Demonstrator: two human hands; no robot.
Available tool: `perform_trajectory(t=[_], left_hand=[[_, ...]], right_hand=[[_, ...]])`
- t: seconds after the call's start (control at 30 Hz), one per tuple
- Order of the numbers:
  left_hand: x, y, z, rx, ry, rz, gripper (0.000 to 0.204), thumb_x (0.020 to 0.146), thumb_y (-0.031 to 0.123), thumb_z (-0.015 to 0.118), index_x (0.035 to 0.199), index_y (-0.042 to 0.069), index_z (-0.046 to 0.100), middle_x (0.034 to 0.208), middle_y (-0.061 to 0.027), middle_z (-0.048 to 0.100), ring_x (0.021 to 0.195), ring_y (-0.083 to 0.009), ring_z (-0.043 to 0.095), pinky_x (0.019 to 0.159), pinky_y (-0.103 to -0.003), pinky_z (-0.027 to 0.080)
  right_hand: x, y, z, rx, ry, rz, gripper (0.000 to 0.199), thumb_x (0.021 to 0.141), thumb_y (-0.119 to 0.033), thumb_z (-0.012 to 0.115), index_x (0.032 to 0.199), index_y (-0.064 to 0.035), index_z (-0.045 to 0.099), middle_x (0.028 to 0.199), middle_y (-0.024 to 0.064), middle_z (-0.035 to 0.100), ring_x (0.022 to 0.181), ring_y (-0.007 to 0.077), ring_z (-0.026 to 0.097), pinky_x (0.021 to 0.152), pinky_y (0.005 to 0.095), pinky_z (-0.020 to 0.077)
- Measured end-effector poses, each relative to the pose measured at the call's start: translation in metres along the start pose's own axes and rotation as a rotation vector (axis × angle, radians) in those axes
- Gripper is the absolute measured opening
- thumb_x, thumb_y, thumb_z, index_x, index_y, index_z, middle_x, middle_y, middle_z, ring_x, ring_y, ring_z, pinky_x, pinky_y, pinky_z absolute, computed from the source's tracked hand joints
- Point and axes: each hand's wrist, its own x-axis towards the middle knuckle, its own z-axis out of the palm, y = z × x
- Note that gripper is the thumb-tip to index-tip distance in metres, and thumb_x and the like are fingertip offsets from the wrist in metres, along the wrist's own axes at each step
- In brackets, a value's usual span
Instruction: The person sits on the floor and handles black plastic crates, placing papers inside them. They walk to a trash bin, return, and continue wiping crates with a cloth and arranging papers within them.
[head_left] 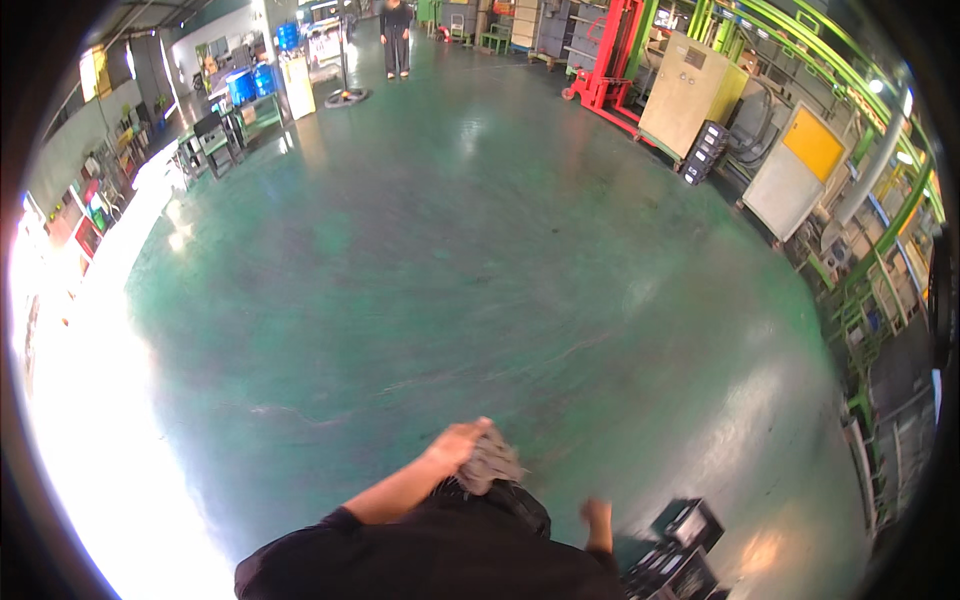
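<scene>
In front of my body, my left hand is closed around a crumpled bundle of grey-brown fabric that looks like knit work gloves. The bundle hangs just above my dark clothing, with its far side hidden. My right hand hangs low at my right side, small and smeared, its fingers not clear enough to read. Nearest to it are black boxes on the floor at the lower right, apart from the hand.
Green floor spreads ahead. A red lifting frame, a beige cabinet, stacked black crates and a white-and-yellow panel line the right. A chair and blue drums stand far left. A person stands far ahead.
</scene>
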Motion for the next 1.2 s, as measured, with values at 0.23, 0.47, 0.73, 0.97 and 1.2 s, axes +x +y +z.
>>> perform_trajectory(t=[0.23, 0.47, 0.73, 0.97, 1.2], left_hand=[[0.37, 0.078, -0.056, -0.56, 0.339, -0.312, 0.059, 0.088, 0.051, 0.047, 0.099, -0.006, 0.059, 0.087, -0.0096, 0.062, 0.078, -0.0188, 0.058, 0.072, -0.032, 0.047], [0.756, 0.377, 0.113, -0.21, -0.235, 0.122, 0.062, 0.089, 0.059, 0.034, 0.08, 0.002, 0.057, 0.071, -0.0025, 0.053, 0.064, -0.0136, 0.051, 0.06, -0.029, 0.043], [1.144, 0.506, 0.274, 0.187, -0.504, -0.082, 0.058, 0.087, 0.056, 0.043, 0.058, 0.007, 0.048, 0.054, 0.0044, 0.04, 0.052, -0.0081, 0.034, 0.048, -0.028, 0.029], [1.374, 0.614, 0.289, -0.274, -0.086, -0.372, 0.042, 0.082, 0.038, 0.059, 0.085, -0.003, 0.064, 0.08, -0.0079, 0.064, 0.078, -0.0161, 0.059, 0.073, -0.031, 0.046], [1.691, 0.752, 0.432, 0.007, -0.214, -0.348, 0.021, 0.08, 0.026, 0.059, 0.082, 0.005, 0.063, 0.067, -0.008, 0.062, 0.055, -0.0168, 0.055, 0.05, -0.031, 0.045]], right_hand=[[0.388, -0.412, -0.278, 0.395, 0.044, -0.625, 0.026, 0.086, -0.004, 0.048, 0.109, -0.0091, 0.058, 0.091, 0.0061, 0.063, 0.077, 0.0119, 0.06, 0.064, 0.0242, 0.0467], [0.64, -0.3, -0.322, -0.163, -0.666, -0.494, 0.043, 0.089, -0.041, 0.045, 0.115, -0.0087, 0.057, 0.114, 0.0075, 0.059, 0.102, 0.0221, 0.056, 0.088, 0.0354, 0.0422], [0.962, -0.268, -0.577, 1.2, -0.76, -0.185, 0.054, 0.088, -0.045, 0.047, 0.122, -0.0031, 0.051, 0.124, 0.01, 0.051, 0.114, 0.018, 0.047, 0.098, 0.0296, 0.0353], [1.198, -0.305, -0.877, 0.729, -0.9, 0.19, 0.069, 0.089, -0.057, 0.035, 0.132, -0.0025, 0.039, 0.132, 0.0079, 0.043, 0.118, 0.0161, 0.042, 0.1, 0.028, 0.0327], [1.47, -0.191, -0.989, 0.972, -0.629, 0.297, 0.051, 0.093, -0.035, 0.039, 0.131, -0.0014, 0.039, 0.13, 0.0049, 0.046, 0.115, 0.0181, 0.045, 0.1, 0.0314, 0.0331]])
